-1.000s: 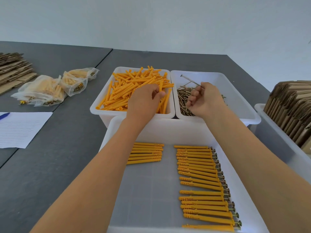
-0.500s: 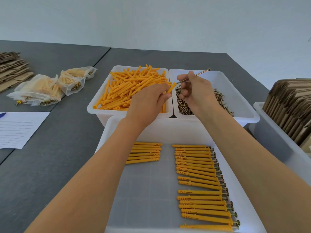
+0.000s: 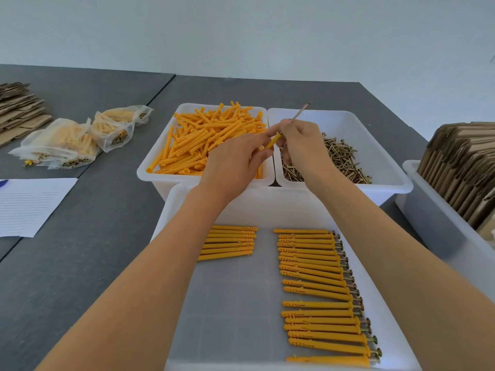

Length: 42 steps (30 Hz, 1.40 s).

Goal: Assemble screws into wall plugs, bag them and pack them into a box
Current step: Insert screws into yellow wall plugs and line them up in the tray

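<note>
Orange plug (image 3: 272, 142) in left hand (image 3: 235, 162) meets right hand's (image 3: 301, 148) screw (image 3: 300, 113)

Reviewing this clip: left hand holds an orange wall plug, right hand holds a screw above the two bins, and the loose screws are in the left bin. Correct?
Not quite. In the head view the loose screws lie in the right bin; the left bin holds orange plugs. The rest stands: the left hand holds a wall plug, the right hand a screw.
</note>
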{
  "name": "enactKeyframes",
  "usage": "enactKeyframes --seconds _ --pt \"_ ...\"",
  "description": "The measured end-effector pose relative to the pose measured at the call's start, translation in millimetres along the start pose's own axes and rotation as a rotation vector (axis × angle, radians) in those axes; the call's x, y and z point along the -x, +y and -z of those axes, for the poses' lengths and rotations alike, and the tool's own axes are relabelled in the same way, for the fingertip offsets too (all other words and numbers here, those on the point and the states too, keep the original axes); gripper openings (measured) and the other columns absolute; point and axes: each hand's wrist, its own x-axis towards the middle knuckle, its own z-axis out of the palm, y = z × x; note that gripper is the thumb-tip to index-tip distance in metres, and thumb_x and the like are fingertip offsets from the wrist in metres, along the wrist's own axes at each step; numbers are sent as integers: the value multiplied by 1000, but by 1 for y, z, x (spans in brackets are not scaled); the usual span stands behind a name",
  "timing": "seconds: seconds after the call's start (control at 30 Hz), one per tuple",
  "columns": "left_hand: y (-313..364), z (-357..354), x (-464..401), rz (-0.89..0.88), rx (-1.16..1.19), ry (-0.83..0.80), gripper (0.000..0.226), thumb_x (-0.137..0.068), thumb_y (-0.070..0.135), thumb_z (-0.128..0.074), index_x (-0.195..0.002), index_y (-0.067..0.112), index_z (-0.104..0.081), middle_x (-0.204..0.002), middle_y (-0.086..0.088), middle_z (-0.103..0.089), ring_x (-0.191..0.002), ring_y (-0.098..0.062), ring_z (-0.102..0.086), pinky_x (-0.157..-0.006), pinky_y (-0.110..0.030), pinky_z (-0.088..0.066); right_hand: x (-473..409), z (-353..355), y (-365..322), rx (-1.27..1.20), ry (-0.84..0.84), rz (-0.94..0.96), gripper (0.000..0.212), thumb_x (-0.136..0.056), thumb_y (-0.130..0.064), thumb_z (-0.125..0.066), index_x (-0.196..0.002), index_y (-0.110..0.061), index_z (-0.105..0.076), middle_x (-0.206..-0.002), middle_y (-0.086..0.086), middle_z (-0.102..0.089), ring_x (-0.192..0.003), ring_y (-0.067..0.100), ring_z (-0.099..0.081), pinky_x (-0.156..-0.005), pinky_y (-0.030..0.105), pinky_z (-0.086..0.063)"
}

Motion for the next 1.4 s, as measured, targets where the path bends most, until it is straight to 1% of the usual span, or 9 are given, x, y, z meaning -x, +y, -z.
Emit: enactKeyframes --seconds 0.17,0.37,0.53,0.7,0.87,0.97,1.17,1.27,1.4 --pt "1 4 2 27 116 36 21 -100 28 -50 -113 22 -65 -84 12 -61 -73 -10 -54 -62 -28 -45 6 -12 0 167 -118 99 20 -102 -25 -46 -88 -20 -59 -67 -9 -55 -51 2 -51 -56 17 -40" --pt "3 6 2 70 173 41 12 -100 29 -52 -101 22 -62 -80 8 -60 -71 -13 -56 -61 -30 -46 5 -9 2 37 -50 72 14 -96 -12 -56 -95 1 -57 -74 10 -61 -47 16 -48 -52 28 -45" --pt "2 5 2 100 110 -5 21 -99 33 -53 -85 19 -57 -79 4 -59 -73 -17 -56 -64 -40 -49 -3 -2 2 -96 110 93 18 -96 -11 -57 -80 -5 -52 -66 5 -53 -43 14 -45 -53 30 -45" --pt "0 6 0 139 162 -26 27 -100 31 -51 -84 13 -63 -79 1 -62 -75 -18 -58 -68 -46 -49 2 -8 3 -111 -8 97 20 -97 -11 -58 -80 0 -59 -60 11 -58 -45 13 -50 -55 28 -50" --pt "-4 17 -4 366 632 151 48 -106 38 -35 -78 20 -70 -73 7 -64 -64 -2 -56 -59 -19 -42 2 1 -16 -286 96 117 22 -98 -9 -55 -92 10 -63 -65 10 -58 -45 14 -48 -54 27 -49" --pt "-9 26 -8 586 872 246 55 -106 43 -29 -80 17 -70 -71 5 -61 -61 -7 -53 -49 -19 -38 6 12 -34 -279 -164 105 20 -100 -11 -53 -92 0 -67 -66 4 -62 -48 14 -50 -53 25 -49" --pt "-17 35 -7 813 1160 301 55 -103 51 -32 -80 20 -71 -64 8 -58 -59 -7 -51 -52 -22 -39 48 -24 -38 748 -1180 35 21 -95 -20 -63 -79 -6 -67 -65 1 -70 -48 5 -56 -61 27 -56" --pt "-17 35 -6 831 1153 289 52 -103 50 -34 -81 22 -71 -64 10 -59 -60 -6 -51 -53 -21 -40 70 -60 -25 938 -1215 159 24 -92 -22 -66 -71 -10 -62 -56 -5 -59 -58 12 -56 -57 24 -47" --pt "-13 36 -7 842 1131 277 50 -103 49 -34 -83 22 -71 -67 9 -59 -62 -7 -51 -54 -22 -40 97 -82 -7 1020 -1124 322 17 -90 -14 -64 -81 -12 -50 -81 5 -54 -79 26 -57 -62 32 -44"
